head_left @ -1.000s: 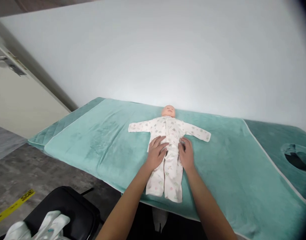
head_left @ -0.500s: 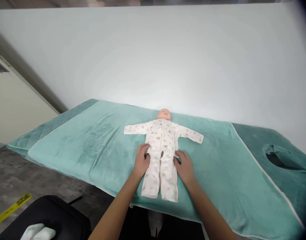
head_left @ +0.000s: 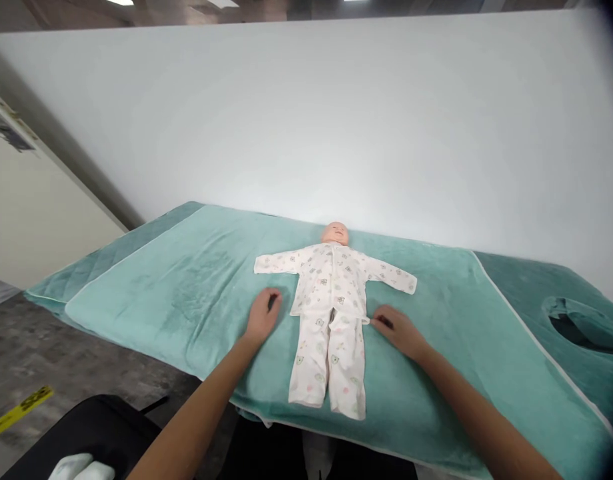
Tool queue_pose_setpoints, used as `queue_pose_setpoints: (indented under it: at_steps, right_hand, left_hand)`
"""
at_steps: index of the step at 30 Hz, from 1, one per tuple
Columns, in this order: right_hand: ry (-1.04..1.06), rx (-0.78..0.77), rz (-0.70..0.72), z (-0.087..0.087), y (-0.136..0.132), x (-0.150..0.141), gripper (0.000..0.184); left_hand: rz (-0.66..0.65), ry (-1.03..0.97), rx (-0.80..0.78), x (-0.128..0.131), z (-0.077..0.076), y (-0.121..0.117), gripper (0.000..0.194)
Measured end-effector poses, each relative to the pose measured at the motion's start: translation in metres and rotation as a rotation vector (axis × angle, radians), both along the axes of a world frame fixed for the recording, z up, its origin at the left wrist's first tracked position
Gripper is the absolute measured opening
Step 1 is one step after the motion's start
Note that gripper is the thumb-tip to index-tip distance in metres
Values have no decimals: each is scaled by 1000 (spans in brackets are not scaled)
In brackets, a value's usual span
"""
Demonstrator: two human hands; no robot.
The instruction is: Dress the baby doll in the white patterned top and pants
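A baby doll (head_left: 335,233) lies face up on the green bed cover, arms spread. It wears a white printed shirt (head_left: 331,277) and white printed trousers (head_left: 313,363); the shirt's hem overlaps the trouser waist. My left hand (head_left: 263,315) is just left of the shirt, apart from it, fingers curled toward the thumb with nothing seen in them. On the other side, my right hand (head_left: 400,331) has its thumb and fingertips closed at the right corner of the shirt's hem, which pokes out toward them. The doll's hands and feet do not show.
A green cover (head_left: 151,287) spreads over the bed, which has a face hole (head_left: 581,323) at right. Behind stands a white wall (head_left: 306,120). At lower left are a black chair (head_left: 91,427) with small white cloth items (head_left: 81,467) and yellow floor tape (head_left: 19,413).
My left hand has let go of the shirt's side and moved left. My right hand has moved outward to the right, and the hem now lies spread wider over the trousers.
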State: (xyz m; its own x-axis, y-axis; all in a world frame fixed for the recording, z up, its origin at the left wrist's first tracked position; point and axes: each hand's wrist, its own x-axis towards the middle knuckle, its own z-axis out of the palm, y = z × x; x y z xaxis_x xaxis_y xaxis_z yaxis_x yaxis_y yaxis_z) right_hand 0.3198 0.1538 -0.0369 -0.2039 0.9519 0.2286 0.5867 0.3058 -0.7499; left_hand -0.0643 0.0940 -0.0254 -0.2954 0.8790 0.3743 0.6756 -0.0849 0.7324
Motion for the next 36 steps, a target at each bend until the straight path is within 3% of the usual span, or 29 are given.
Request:
queue_pose_setpoints:
  at_steps: [5,8,11,14,20,27,36]
  right_hand:
    - [-228,-135,-506,14,57,44,45]
    - [-315,-254,-591,19,80,47,50]
    - [-368,-272,-585,13,96,41,46]
    - [-364,-184,-606,0,112,39,45]
    - [-289,-129,-706,-15,149,44,46]
    - [-295,-166,-740,-11,180,35,43]
    - [-371,-212,-732,-4,184,22,38]
  left_hand:
    - [406,4,-120,-27,11,43,36]
    - [520,18,-261,-38,15,66,46]
    - [514,59,-384,-49,16,84,53]
    - [473,157,-493,-61,16,98,53]
    - [482,273,-537,-72,8,115,45]
    - [458,400,-564,-73,-1,129,48]
    - [449,521,-581,-78,-7,139,50]
